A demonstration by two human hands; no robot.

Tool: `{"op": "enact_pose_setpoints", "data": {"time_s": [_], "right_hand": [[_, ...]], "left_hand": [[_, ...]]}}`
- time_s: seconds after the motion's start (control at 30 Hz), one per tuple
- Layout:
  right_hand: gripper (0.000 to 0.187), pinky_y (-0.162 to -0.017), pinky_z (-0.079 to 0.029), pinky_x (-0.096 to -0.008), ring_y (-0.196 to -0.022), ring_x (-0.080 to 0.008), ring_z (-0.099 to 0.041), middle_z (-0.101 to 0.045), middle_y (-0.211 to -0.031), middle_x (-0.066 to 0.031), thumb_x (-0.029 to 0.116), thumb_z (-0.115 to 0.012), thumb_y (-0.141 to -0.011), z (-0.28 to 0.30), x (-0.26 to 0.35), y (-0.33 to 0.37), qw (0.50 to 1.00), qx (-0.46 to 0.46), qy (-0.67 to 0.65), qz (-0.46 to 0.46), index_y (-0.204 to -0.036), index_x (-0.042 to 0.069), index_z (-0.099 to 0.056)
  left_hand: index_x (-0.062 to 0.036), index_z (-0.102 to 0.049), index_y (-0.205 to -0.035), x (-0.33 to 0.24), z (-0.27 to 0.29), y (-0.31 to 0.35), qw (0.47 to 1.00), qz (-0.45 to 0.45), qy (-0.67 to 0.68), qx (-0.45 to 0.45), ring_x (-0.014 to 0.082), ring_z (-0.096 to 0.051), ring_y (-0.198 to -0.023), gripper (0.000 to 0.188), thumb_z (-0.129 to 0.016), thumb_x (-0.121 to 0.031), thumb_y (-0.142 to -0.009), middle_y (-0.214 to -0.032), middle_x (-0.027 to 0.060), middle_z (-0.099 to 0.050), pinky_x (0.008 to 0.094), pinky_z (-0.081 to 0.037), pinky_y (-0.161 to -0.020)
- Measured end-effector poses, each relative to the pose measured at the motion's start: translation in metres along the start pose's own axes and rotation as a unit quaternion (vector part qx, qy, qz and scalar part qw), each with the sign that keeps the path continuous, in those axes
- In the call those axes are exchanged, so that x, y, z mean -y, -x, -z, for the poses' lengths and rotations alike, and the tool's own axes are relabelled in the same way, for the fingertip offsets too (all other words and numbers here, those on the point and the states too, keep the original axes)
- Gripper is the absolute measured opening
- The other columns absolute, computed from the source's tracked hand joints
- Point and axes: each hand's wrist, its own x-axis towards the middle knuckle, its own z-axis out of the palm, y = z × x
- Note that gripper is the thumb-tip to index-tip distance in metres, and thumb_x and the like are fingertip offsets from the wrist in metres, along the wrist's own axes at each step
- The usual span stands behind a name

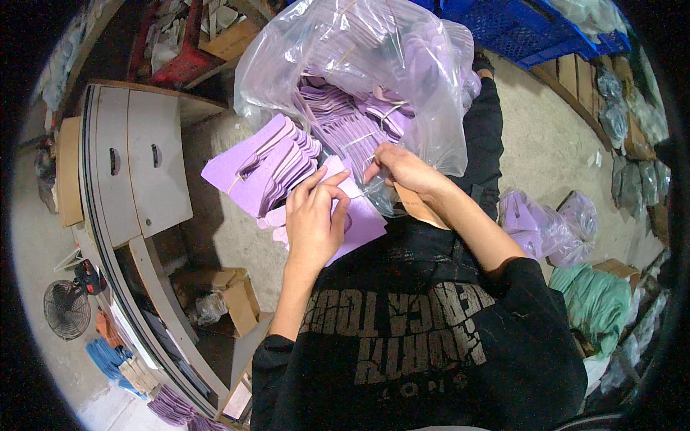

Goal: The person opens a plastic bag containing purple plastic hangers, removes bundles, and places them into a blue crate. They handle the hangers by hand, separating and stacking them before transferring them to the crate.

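A fanned stack of light purple cut sheets, soft and felt-like, lies in front of me at centre left. A thin band is around its left part. My left hand rests over the near end of the stack, fingers bent, gripping the sheets there. To its right, my right hand is closed, its fingertips by the mouth of a clear plastic bag. What those fingers pinch is too small to make out. Inside the bag are several banded bundles of purple sheets. A flat tan piece lies under my right wrist.
At the left stands a grey cabinet, with a cardboard box and a fan nearby. Blue crates are at the far right. Bagged purple pieces and a green bundle sit on the floor to my right.
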Motion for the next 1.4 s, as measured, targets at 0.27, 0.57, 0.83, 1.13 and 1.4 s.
{"op": "enact_pose_setpoints", "data": {"time_s": [0.27,0.57,0.83,1.13,1.4], "right_hand": [[0.031,-0.09,-0.046,-0.0333,-0.098,-0.0178,-0.054,-0.061,-0.11,-0.008,0.024,-0.044,-0.109,-0.032,-0.036,-0.018,0.995,0.036,0.084,-0.032,-0.118,0.0,-0.06],[0.024,-0.075,-0.046,-0.0303,-0.08,-0.0139,-0.051,-0.054,-0.088,0.0015,0.027,-0.046,-0.11,-0.031,-0.02,0.004,0.997,0.039,0.055,0.034,-0.105,0.006,-0.056],[0.022,-0.08,-0.049,-0.0409,-0.085,-0.0262,-0.06,-0.06,-0.088,-0.0129,0.022,-0.044,-0.111,-0.044,0.004,0.027,0.952,-0.005,0.264,0.157,-0.103,0.002,-0.05],[0.02,-0.081,-0.048,-0.0383,-0.087,-0.0229,-0.058,-0.058,-0.09,-0.0109,0.018,-0.043,-0.111,-0.058,0.028,0.044,0.972,0.02,0.149,0.18,-0.103,0.001,-0.051],[0.024,-0.081,-0.047,-0.0389,-0.081,-0.0241,-0.048,-0.049,-0.087,-0.0143,0.024,-0.041,-0.113,-0.073,0.018,0.033,0.962,0.031,0.138,0.232,-0.106,0.001,-0.046]], "left_hand": [[-0.0094,-0.06,-0.095,-0.003,-0.002,0.006,0.998,0.052,0.039,-0.001,0.0353,-0.052,-0.136,0.011,-0.07,-0.011,-0.092,-0.141,0.0034,-0.065,0.0496,-0.043,-0.107],[-0.0077,-0.06,-0.094,0.003,0.004,0.026,0.993,0.064,0.068,-0.071,0.0439,-0.052,-0.135,0.012,-0.069,-0.014,-0.091,-0.153,0.0231,-0.051,0.047,-0.042,-0.111],[-0.0063,-0.06,-0.093,0.014,0.01,0.039,0.987,0.025,0.109,-0.112,0.0435,-0.057,-0.133,0.013,-0.069,-0.015,-0.093,-0.15,0.0271,-0.053,0.0465,-0.044,-0.111],[-0.0077,-0.056,-0.092,0.025,0.008,0.064,0.952,0.016,0.219,-0.212,0.0433,-0.047,-0.14,0.022,-0.066,-0.026,-0.101,-0.148,0.0304,-0.048,0.0532,-0.037,-0.116],[-0.0069,-0.05,-0.098,0.026,0.002,0.077,0.943,0.109,0.27,-0.162,0.0448,-0.047,-0.142,0.018,-0.06,-0.022,-0.104,-0.15,0.0337,-0.048,0.0517,-0.03,-0.119]]}}
